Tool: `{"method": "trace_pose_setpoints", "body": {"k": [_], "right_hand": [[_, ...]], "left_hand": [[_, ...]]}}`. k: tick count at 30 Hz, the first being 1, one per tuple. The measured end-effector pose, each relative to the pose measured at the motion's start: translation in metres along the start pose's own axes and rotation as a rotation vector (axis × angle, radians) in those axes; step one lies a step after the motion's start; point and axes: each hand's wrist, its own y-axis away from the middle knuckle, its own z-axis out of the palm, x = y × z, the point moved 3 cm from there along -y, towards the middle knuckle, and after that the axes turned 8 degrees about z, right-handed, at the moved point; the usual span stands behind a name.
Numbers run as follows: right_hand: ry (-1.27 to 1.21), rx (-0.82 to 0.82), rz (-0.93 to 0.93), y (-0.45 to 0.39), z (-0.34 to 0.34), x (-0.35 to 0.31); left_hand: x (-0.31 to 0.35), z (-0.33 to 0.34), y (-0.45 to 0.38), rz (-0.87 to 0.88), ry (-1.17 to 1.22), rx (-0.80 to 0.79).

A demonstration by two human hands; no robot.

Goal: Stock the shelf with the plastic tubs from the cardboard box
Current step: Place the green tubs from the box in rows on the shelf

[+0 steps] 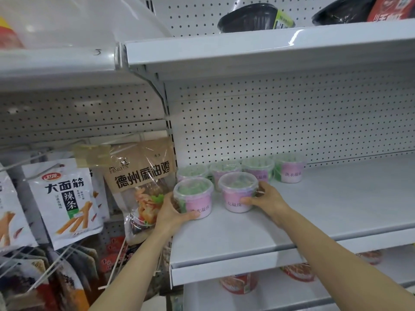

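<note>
Six tubs on the white shelf (235, 241), two of them in hand.
Head view: the left hand (171, 213) curls round the left front tub (195, 198) at the shelf's left edge; the right hand (266, 199) grips the right front tub (238, 191) just beside it, thumb across its pink label. Behind these, four tubs (258, 168) line the pegboard; their blurred labels look alike. Left of the shelf hang snack bags (65, 203).

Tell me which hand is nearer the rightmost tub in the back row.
Right. The right hand grips a front tub just left of that back-row tub; the left hand grips the front tub farther left.
</note>
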Motion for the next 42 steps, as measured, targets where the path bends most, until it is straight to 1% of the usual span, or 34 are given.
{"method": "trace_pose_setpoints", "body": {"k": [4, 9, 13, 23, 27, 39, 42], "right_hand": [[-0.033, -0.017, 0.003, -0.002, 0.001, 0.001], [-0.093, -0.103, 0.02, -0.008, 0.001, 0.004], [-0.095, -0.14, -0.004, -0.006, 0.0, 0.004], [-0.11, -0.24, -0.031, -0.006, 0.002, 0.001], [-0.106, -0.266, -0.025, -0.007, 0.001, 0.001], [-0.037, -0.228, -0.017, -0.005, -0.002, 0.001], [0.001, -0.185, 0.007, -0.003, -0.01, 0.002]], "left_hand": [[0.001, 0.0, -0.001, -0.008, 0.011, -0.041], [-0.002, -0.001, -0.007, -0.002, 0.034, -0.091], [-0.006, -0.004, -0.008, 0.014, 0.034, -0.098], [-0.004, -0.013, -0.013, 0.016, 0.092, -0.202], [-0.004, -0.013, -0.013, 0.008, 0.082, -0.207], [-0.006, -0.021, -0.015, -0.041, 0.001, -0.203], [-0.017, -0.023, -0.021, -0.029, 0.0, -0.202]]}}
